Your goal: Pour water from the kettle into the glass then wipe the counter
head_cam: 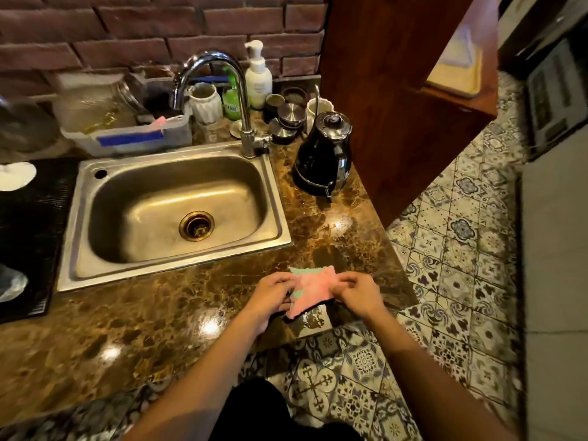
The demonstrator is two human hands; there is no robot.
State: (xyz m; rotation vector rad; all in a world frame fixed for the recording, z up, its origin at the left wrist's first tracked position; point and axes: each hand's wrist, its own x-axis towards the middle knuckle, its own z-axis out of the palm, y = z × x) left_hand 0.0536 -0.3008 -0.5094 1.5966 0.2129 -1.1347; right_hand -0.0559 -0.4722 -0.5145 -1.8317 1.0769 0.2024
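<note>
A pink and green cloth (pixel 313 289) is stretched between my two hands just above the front right part of the brown marble counter (pixel 178 300). My left hand (pixel 270 297) pinches its left edge and my right hand (pixel 356 292) pinches its right edge. The black kettle (pixel 324 154) stands upright on the counter at the back right, beside the sink, well beyond my hands. I cannot pick out a drinking glass for certain; some small clear vessels (pixel 211 130) stand blurred behind the tap.
A steel sink (pixel 171 214) fills the counter's middle, with a chrome tap (pixel 245 100) behind it. Bottles, jars and a dish tub (pixel 127 135) crowd the back edge. A black mat (pixel 28 230) lies at left. A wooden panel (pixel 397 90) rises at right above the patterned tile floor (pixel 455 256).
</note>
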